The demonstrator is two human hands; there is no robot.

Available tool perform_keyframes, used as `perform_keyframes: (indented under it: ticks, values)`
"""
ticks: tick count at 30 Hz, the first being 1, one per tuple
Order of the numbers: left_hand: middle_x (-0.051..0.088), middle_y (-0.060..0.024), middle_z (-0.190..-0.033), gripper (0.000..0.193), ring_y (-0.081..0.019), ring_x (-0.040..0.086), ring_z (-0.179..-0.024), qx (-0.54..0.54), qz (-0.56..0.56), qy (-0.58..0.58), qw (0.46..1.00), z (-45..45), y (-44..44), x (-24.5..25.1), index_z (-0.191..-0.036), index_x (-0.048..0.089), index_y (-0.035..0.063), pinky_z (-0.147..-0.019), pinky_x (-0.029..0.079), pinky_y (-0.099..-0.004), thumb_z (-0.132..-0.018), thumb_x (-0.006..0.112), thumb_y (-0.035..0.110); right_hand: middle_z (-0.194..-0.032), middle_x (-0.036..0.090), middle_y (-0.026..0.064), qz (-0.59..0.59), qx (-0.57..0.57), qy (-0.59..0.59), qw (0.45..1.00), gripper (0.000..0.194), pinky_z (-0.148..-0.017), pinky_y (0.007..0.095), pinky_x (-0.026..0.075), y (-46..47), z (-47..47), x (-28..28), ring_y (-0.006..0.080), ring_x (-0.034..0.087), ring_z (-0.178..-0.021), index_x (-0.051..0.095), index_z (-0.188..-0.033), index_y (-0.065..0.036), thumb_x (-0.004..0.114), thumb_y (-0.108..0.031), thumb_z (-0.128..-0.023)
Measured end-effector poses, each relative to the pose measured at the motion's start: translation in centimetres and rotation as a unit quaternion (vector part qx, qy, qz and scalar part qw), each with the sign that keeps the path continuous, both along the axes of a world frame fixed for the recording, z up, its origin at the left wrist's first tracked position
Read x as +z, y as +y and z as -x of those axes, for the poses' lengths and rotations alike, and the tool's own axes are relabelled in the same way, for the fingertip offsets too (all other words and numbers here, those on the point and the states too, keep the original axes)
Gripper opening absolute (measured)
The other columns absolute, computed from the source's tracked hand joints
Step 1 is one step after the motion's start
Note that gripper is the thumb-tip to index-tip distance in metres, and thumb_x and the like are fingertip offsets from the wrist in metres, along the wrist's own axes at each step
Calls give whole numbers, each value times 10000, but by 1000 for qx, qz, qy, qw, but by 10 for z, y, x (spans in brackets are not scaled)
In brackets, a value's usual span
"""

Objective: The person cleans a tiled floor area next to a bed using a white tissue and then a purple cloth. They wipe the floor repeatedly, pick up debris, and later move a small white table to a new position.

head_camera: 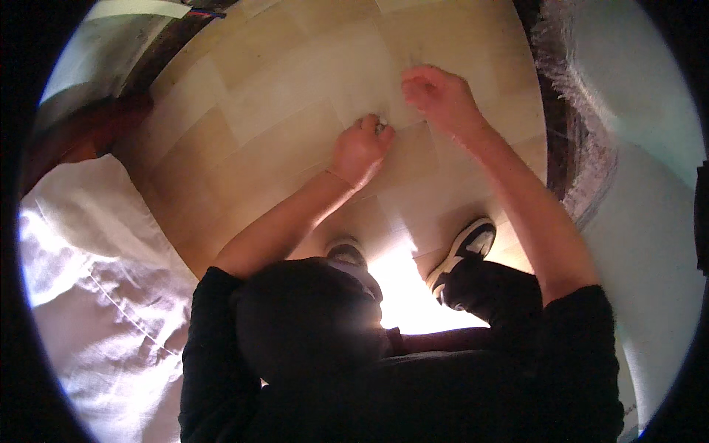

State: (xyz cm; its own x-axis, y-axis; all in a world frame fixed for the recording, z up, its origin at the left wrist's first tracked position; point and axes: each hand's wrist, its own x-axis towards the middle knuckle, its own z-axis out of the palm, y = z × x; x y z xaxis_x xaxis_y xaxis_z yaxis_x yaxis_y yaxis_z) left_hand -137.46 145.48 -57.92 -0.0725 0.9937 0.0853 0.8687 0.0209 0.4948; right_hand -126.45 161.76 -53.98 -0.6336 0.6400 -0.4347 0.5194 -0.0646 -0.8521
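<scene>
My left hand (363,148) is low over the wood-patterned floor (277,105), its fingers curled around a small, shiny object (380,128) that is too small to name. Up and to the right of it, my right hand (437,97) is held with bent fingers, apart from the left; whether something is inside the fingers cannot be told. Both forearms are bare below dark short sleeves. Below the hands, two shoes (471,243) stand on the floor, one under each leg of my dark trousers.
Pale bedding or cloth (105,221) hangs at the left, beside a dark red item (94,124). A pale wall (648,221) with a rough, damaged lower edge (587,160) runs along the right. Bright light falls on the floor between the shoes.
</scene>
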Motion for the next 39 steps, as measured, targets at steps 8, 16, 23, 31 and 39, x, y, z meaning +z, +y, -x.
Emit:
perform_keyframes:
  ticks: [8,16,23,31,39]
  values:
    - [589,-124,-923,303,-318,601,-831,-41,63,-39,996,15,6,8,-979,574,75,-622,521,-403,-692,625,-8,-889,645,15,-50,18,-26,998,210,-655,238,491,5,0,6,83,587,-767,634,-1039,-31,649,-143,-863]
    - [611,-117,-822,250,-312,615,-671,128,49,-245,960,79,-34,46,-942,530,73,-549,482,-386,-737,634,-25,-866,669,43,4,-16,9,1000,220,-688,268,511,7,-17,-19,113,615,-773,644,-1021,-66,676,-176,-833]
    - [589,-137,-874,169,-316,576,-834,-153,212,-198,945,8,-128,37,-981,557,59,-742,471,-408,-815,569,91,-839,681,70,-50,19,36,998,227,-694,288,520,-2,-7,-18,157,640,-749,640,-997,-67,690,-199,-819]
    - [588,-139,-1055,457,-316,556,-1012,-243,273,-102,925,16,-114,23,-1104,581,66,-858,468,-415,-659,682,56,-846,680,78,-65,22,25,997,218,-673,296,522,5,-16,-12,161,643,-729,639,-992,-63,688,-186,-819]
    - [576,-112,-998,404,-311,559,-935,-51,109,-37,992,47,-67,28,-1016,573,79,-801,467,-405,-634,697,33,-879,683,77,-76,43,13,996,240,-689,302,528,7,-8,-9,171,646,-753,632,-1014,-58,693,-176,-815]
